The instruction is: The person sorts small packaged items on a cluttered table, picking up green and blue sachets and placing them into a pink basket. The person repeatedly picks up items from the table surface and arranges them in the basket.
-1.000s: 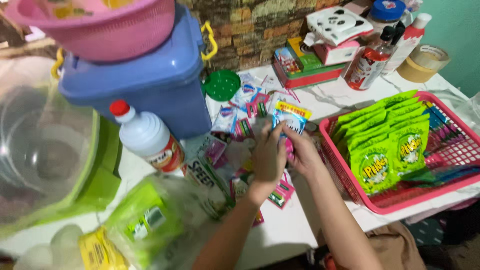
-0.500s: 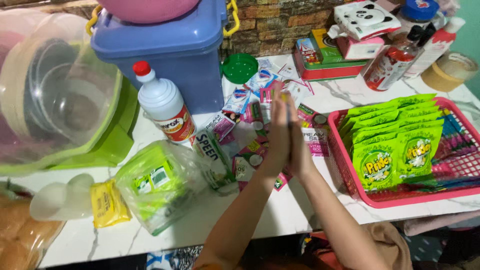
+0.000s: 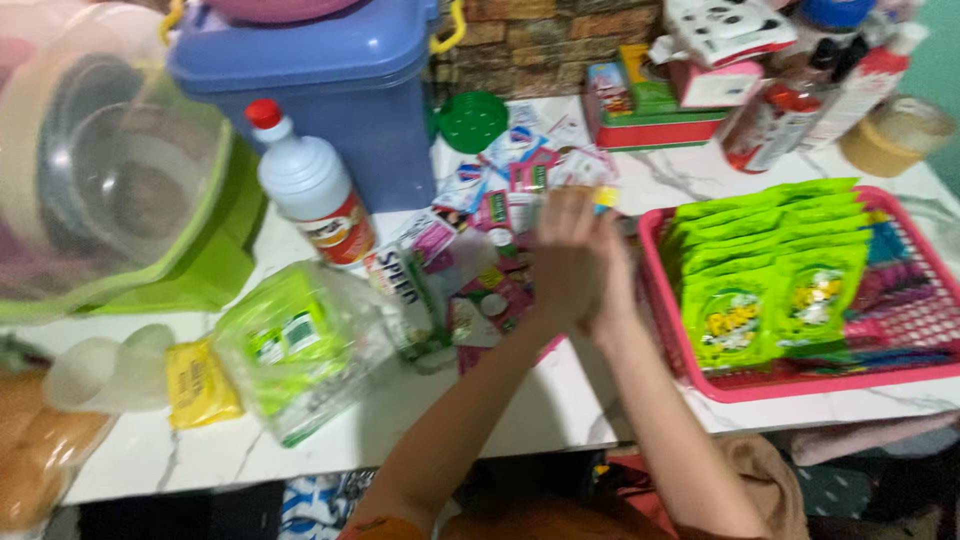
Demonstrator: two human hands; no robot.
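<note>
**Hands pressed together over the sachet pile, centre of the counter**

Frame is motion-blurred; fine detail is lost.

- Left hand (image 3: 560, 265) and right hand (image 3: 607, 275) are raised side by side above the white marble counter (image 3: 480, 420), palms facing each other and close enough to touch along most of their length. Fingers point up and away from the camera, toward the brick wall. Both forearms rise from the bottom edge and converge at the wrists.
- Whether a sachet sits between the palms: cannot tell. A scrap of yellow and white shows just past the fingertips, too smeared to identify or to give an axis.
- The loose sachets (image 3: 500, 215) lie scattered flat on the counter beneath and just beyond the hands, pink, blue and white, pointing every which way with no shared long axis. The pile spreads from the foot of the blue lidded bin (image 3: 320, 110) toward the pink basket (image 3: 660, 300).
- The pink basket is just right of the right hand, holding overlapped rows of green packets (image 3: 770, 280), their long sides running away from the camera.
- Left of the hands: a white bottle with red cap (image 3: 310, 190) standing upright, a clear bag of green packs (image 3: 300, 345) lying on its side, and a yellow packet (image 3: 198, 385) beside it.
- Far edge: a green round lid (image 3: 472, 120) and a red tin (image 3: 655, 125).
</note>
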